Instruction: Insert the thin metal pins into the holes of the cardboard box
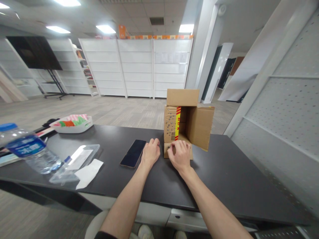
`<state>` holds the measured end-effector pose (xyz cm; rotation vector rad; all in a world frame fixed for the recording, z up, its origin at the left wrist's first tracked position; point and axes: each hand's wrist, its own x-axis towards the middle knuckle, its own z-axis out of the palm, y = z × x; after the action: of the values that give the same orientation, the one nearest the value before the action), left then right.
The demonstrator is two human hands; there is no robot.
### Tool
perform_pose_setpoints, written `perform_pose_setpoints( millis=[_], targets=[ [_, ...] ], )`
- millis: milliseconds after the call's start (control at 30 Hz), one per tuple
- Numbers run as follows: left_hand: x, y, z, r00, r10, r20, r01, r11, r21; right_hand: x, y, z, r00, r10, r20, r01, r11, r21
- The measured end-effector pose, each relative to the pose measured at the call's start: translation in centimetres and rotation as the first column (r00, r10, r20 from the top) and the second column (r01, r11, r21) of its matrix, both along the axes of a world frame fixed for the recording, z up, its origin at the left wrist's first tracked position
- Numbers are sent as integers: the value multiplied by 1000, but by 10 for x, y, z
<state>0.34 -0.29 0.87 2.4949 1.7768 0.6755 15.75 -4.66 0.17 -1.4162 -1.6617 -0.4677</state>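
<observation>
White shelving (pixel 134 68) lines the background, upper centre of the frame, beyond a dark table (pixel 236 179). Right of centre stands a cardboard box (pixel 203 126), its mouth open toward the camera. The right hand (pixel 179 153), fingers curled, is at its lower flap (pixel 166 152); whether it grips anything I cannot tell. Left of it, the left hand (pixel 151 152) curls beside a phone (pixel 133 153), its hold likewise unclear.
</observation>
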Motion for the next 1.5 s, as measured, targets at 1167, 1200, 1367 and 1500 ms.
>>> perform_pose_setpoints(
  millis=[1167,1200,1367,1500],
  targets=[
    [-1,3,-4,1000,-7,13,7,1000,4,2,-62,-8,869,494,-17,-453,782,-427],
    [-1,3,-5,1000,-7,14,7,1000,5,2,-62,-7,871,491,-28,-456,784,-422],
    [0,1,-3,1000,0,3,0,1000,1,5,-58,-10,926,361,-112,-377,857,-352],
    [0,0,0,1000,8,-16,-8,1000,2,12,-51,-13,970,187,-153,-223,937,-271]
  ],
)
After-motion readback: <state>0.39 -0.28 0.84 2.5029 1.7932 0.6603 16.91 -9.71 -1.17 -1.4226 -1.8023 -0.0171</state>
